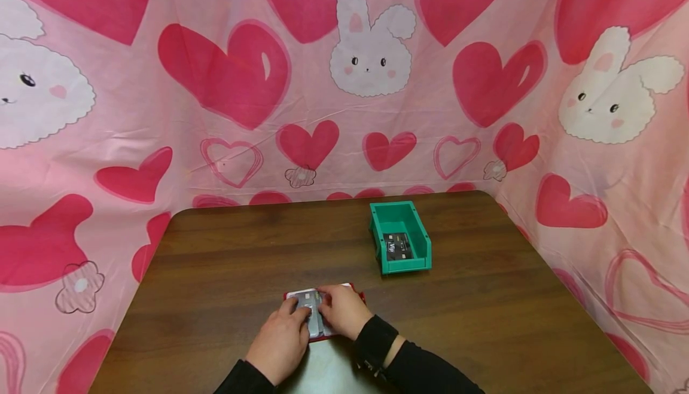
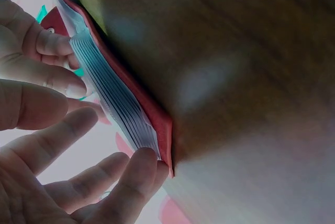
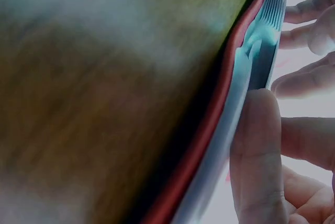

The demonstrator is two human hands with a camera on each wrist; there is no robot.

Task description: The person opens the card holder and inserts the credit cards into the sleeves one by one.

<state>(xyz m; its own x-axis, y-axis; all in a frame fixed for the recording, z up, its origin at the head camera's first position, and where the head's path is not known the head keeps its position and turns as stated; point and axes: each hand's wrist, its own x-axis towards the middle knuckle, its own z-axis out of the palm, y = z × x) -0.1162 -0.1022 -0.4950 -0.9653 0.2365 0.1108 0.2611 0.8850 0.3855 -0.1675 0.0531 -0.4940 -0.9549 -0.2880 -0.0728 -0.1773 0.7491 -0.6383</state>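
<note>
A red-covered card holder [image 1: 322, 339] lies spread on the table, with a thick stack of clear sleeves [image 2: 112, 90] inside. A grey card [image 1: 307, 296] shows in the left-hand page. My left hand [image 1: 280, 340] rests on that side, its fingers spread, fingertips at the sleeve edges. Over the other page is my right hand [image 1: 344, 310], thumb and index finger close to the middle fold. In the right wrist view the right thumb [image 3: 257, 145] touches a sleeve beside a narrow dark strip [image 3: 263, 64]. Whether it pinches a sleeve or a card is hidden.
A green open-front bin [image 1: 422, 256] stands farther back on the table, right of the card holder. Black cards [image 1: 397, 246], one marked "Vip", lie in it. The brown wooden table [image 1: 226, 262] ends at a pink curtain [image 1: 323, 107] with hearts and rabbits.
</note>
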